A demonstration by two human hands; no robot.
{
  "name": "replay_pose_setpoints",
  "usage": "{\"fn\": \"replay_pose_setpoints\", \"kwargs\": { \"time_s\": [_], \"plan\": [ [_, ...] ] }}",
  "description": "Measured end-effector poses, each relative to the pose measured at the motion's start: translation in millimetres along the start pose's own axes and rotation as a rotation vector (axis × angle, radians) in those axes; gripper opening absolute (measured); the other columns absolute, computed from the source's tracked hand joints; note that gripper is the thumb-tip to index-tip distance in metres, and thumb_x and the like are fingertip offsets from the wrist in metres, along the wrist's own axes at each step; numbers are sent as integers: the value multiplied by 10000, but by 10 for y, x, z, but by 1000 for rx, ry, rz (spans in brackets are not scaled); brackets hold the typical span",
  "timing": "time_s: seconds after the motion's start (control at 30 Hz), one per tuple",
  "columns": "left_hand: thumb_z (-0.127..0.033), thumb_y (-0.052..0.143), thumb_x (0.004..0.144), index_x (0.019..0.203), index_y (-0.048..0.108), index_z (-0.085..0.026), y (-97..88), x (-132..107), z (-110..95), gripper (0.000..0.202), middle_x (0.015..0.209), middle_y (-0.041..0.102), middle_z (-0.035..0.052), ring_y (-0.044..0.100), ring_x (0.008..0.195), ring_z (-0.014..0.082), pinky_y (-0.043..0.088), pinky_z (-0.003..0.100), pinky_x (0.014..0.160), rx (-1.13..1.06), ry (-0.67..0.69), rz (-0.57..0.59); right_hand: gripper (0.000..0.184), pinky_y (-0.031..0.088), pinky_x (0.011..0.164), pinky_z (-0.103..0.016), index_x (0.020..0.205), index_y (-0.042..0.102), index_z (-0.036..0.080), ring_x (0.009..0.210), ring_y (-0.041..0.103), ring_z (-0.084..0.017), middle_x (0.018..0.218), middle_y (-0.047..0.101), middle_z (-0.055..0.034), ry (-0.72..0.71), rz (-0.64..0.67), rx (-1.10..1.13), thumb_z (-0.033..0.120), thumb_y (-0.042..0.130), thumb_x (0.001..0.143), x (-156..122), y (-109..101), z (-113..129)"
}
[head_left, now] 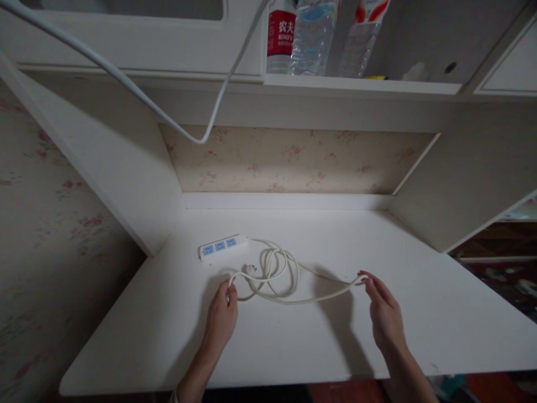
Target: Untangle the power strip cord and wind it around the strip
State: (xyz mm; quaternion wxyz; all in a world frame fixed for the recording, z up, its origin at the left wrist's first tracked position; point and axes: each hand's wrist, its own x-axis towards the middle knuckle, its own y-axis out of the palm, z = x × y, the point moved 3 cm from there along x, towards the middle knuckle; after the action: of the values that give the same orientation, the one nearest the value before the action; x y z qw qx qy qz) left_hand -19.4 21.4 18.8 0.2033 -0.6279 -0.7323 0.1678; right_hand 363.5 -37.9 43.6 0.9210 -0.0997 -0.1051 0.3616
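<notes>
A white power strip with three blue socket panels lies on the desk, left of the middle. From its right end runs a long white cord, which lies in loose loops. The cord's plug rests by the loops, just behind my left hand. That hand is closed on a bend of the cord at the left. Out to the right, my right hand pinches another bend between thumb and fingers. Between the two hands the cord stretches low over the desk, slightly slack.
Both hands work over a white desk with side panels left and right. Above its back is a shelf holding several plastic bottles. A thick white cable hangs in front at upper left. Floral wallpaper covers the left wall.
</notes>
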Motion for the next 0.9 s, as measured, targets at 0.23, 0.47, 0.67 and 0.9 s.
{"fn": "replay_pose_setpoints", "kwargs": {
  "time_s": [0.23, 0.47, 0.67, 0.9],
  "plan": [
    [-470, 396, 901, 1137, 575, -192, 50, 32, -29, 406, 1056, 668, 108, 607, 1031, 254, 444, 397, 886, -117, -52, 65, 274, 375, 949, -416, 1078, 603, 186, 1061, 516, -246, 1105, 590, -113, -551, -177, -259, 291, 450, 876, -590, 6, 602],
    [-516, 401, 888, 1105, 559, -192, 94, 0, 20, 421, 1141, 645, 119, 606, 1058, 239, 435, 393, 925, -207, -52, 109, 418, 473, 857, -388, 1271, 462, 206, 1052, 541, -254, 1204, 566, -113, -808, 601, -503, 185, 516, 857, -1484, 1104, 544],
    [-559, 450, 849, 1008, 604, -178, -48, -42, -36, 440, 864, 661, 62, 621, 782, 198, 494, 305, 691, -203, -11, 123, 335, 464, 719, -426, 1137, 563, 197, 853, 574, -273, 955, 642, -97, -891, 566, -805, 103, 546, 816, -1524, 1476, 315],
    [-590, 415, 835, 978, 546, -196, -91, 5, 70, 440, 906, 644, 28, 415, 329, 48, 304, 205, 317, -302, -126, 143, 258, 460, 750, -330, 1068, 573, 224, 849, 560, -194, 950, 600, -49, -904, 833, -575, 87, 451, 887, -1427, 1229, 549]
  ]
}}
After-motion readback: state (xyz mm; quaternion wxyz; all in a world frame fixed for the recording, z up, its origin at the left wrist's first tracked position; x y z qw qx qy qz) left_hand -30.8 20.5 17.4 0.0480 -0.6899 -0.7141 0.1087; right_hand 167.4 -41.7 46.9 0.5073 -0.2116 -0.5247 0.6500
